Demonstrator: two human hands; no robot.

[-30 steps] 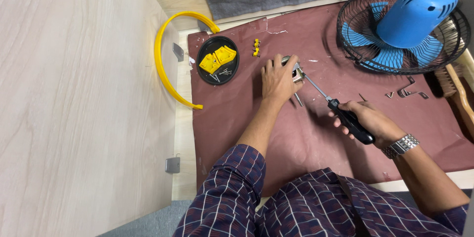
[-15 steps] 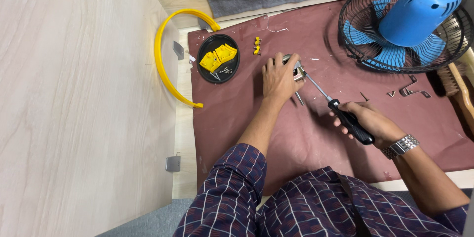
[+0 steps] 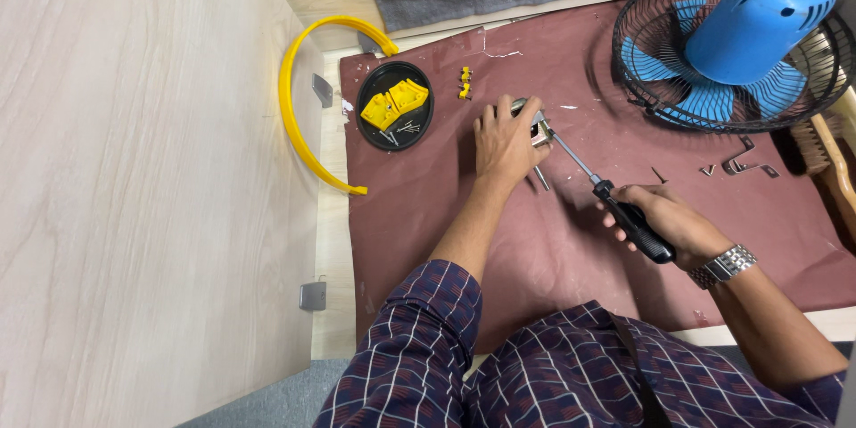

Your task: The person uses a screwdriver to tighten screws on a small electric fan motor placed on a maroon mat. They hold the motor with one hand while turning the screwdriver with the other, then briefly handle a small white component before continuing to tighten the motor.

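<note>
Under the left hand [image 3: 505, 144], pressed flat against the dark red mat [image 3: 553, 250], sits a small silvery metal part [image 3: 526, 116] — only its upper edge shows past the fingertips, so its shape cannot be told. The left fingers are spread and curled down over it, pinning it in place. Just beside those fingertips, on the thumb side, the tip of a long screwdriver with a steel shaft and black handle [image 3: 606, 196] meets the part; the shaft slants away from it down to the right hand [image 3: 664, 223], whose fingers are clenched around the handle. A metal-link wristwatch [image 3: 724, 265] sits on that wrist.

Just beyond the left fingertips lie two tiny yellow plastic pieces [image 3: 465, 82]. Further off past the little finger stands a round black dish [image 3: 395, 105] holding yellow plastic blocks and a few screws, and beyond it a curved yellow plastic band [image 3: 299, 116] lies half on the mat's edge. A loose screw [image 3: 541, 177] rests on the mat close to the left thumb.

Well beyond the right knuckles lies a blue electric fan in a black wire cage [image 3: 731, 45], face down — with small bent metal brackets [image 3: 742, 160] scattered between it and the hand.
</note>
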